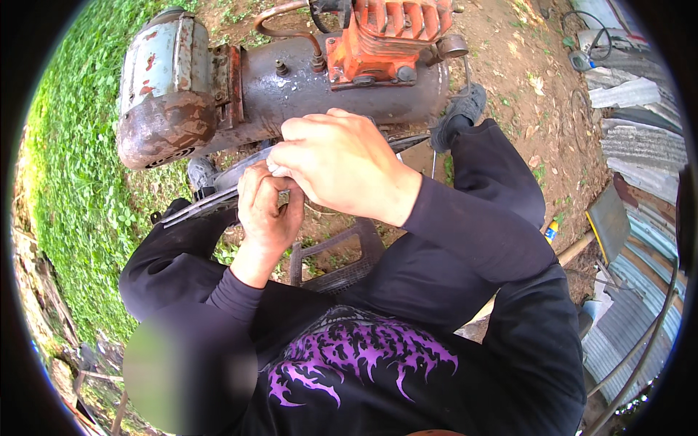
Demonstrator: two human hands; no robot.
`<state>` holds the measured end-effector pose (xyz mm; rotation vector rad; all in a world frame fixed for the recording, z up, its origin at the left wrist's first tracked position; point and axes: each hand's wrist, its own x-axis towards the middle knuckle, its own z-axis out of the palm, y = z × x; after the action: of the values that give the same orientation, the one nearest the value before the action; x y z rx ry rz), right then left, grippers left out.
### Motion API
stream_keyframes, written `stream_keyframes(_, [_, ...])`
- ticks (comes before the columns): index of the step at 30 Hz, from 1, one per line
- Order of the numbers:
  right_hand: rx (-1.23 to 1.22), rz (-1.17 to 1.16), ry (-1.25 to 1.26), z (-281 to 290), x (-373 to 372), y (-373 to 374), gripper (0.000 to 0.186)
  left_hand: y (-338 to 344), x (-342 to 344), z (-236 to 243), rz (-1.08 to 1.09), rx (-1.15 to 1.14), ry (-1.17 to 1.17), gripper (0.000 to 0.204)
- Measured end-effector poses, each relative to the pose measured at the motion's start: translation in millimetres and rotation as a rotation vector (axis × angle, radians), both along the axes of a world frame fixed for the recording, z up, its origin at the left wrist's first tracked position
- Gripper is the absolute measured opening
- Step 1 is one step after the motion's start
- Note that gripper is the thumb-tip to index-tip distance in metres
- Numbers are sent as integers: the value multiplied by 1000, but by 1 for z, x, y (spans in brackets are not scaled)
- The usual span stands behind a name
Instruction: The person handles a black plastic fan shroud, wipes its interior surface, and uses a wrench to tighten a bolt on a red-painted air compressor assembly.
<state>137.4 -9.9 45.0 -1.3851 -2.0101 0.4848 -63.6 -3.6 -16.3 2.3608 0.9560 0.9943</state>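
Observation:
My left hand [267, 203] is closed, thumb pressed to its fingers, in front of the compressor. My right hand [349, 160] reaches across from the right, its curled fingertips meeting my left hand's. A small pale bit shows between the fingers, too little of it to name. Behind both hands runs a long, thin, dark grey strip-like piece [200, 206], from my left knee toward my right foot; my hands cover its middle, so I cannot tell whether they grip it. Just beyond lies the air compressor's dark tank [280, 98], carrying an orange pump head [389, 40] and a worn grey motor [163, 69].
A dark slatted stool-like frame [338, 261] stands between my legs. Grass [80, 160] covers the left, bare soil [512, 80] the right. Corrugated metal sheets [640, 152] lie along the right edge, near a wooden-handled tool [609, 221] and a small yellow bottle [551, 231].

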Motion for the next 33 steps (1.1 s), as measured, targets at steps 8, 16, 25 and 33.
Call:
stream_keyframes(8, [160,-157,682,25,65,-19,17,-6,37,26,100,73,370,51])
stream_keyframes(16, [35,-320,856,16,116,-47,14,1,48,37,11,15,355,35])
stream_keyframes(25, [-189,-289,875,2,120,-60,11,5,44,24,-51,127,303,37])
stream_keyframes(33, [-250,-300,900,-12,142,-72,9,4,44,23,-60,107,233,38])
